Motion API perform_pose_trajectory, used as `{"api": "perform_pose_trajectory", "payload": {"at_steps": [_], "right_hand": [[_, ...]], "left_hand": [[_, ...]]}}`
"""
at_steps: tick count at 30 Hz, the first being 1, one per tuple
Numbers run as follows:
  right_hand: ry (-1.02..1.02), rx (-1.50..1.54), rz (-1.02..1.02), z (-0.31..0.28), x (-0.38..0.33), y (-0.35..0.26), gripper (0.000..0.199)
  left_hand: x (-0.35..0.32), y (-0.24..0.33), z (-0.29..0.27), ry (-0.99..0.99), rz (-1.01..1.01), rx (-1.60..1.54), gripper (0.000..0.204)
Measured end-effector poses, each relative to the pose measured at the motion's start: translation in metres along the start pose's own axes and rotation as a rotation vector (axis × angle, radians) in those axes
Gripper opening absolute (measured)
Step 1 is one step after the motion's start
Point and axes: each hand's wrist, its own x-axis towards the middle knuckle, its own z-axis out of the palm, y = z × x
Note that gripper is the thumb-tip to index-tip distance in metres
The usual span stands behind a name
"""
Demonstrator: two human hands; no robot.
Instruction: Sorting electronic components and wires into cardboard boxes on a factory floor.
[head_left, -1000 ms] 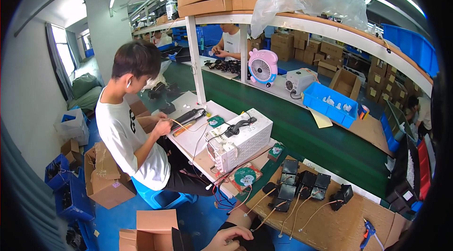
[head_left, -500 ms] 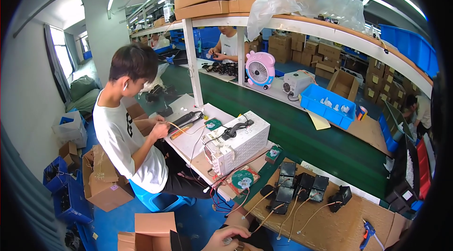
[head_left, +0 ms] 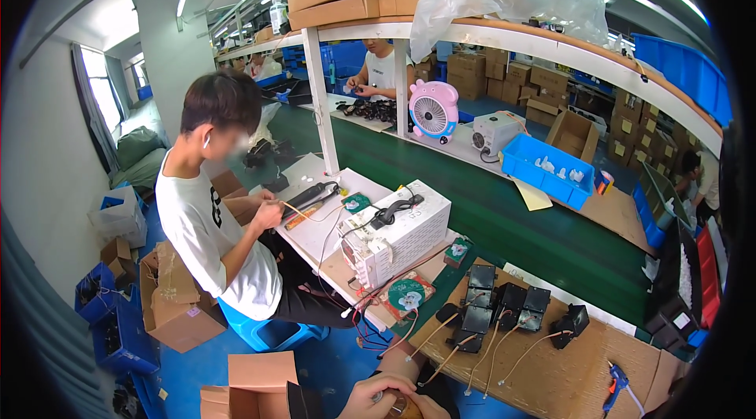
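Observation:
At the lower edge, my left hand (head_left: 365,398) curls round the left side of an amber-brown, shiny, rounded thing (head_left: 404,407). My right hand (head_left: 429,407) closes on the other side of it, partly cut off by the picture's edge. Fingers cover much of this thing, so its exact kind does not show. On the cardboard-topped bench just beyond my hands lie several black square modules (head_left: 478,317) with pale cables that hang toward the near edge. A blue glue gun (head_left: 617,387) rests at the bench's right end.
An open carton (head_left: 260,376) stands left of my hands. A seated co-worker (head_left: 220,222) handles a cable at the table with a white metal power unit (head_left: 398,234). A green conveyor belt (head_left: 504,230) runs behind the bench; a blue tray (head_left: 547,171) sits beyond it.
My hands have come closer together round the amber-brown thing, which shows more now. The co-worker's head has turned slightly; the bench things have stayed in place.

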Motion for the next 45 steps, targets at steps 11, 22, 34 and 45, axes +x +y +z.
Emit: {"api": "perform_pose_trajectory", "payload": {"at_steps": [11,22,34,45], "right_hand": [[-0.327,-0.383,0.017,0.032,0.007,0.047,0.068],[0.277,-0.23,-0.122,0.035,-0.004,0.015,0.062],[0.569,0.15,-0.054,0.06,-0.01,0.039,0.066],[0.272,-0.117,0.082,0.018,-0.029,0.0,0.073]], "left_hand": [[0.004,0.028,-0.006,-0.195,-0.261,-0.321,0.022],[-0.009,-0.001,0.007,0.056,0.049,0.081,0.023],[0.0,0.015,0.007,-0.146,0.009,0.024,0.022],[-0.013,0.022,0.0,-0.112,-0.049,0.119,0.019]]}}
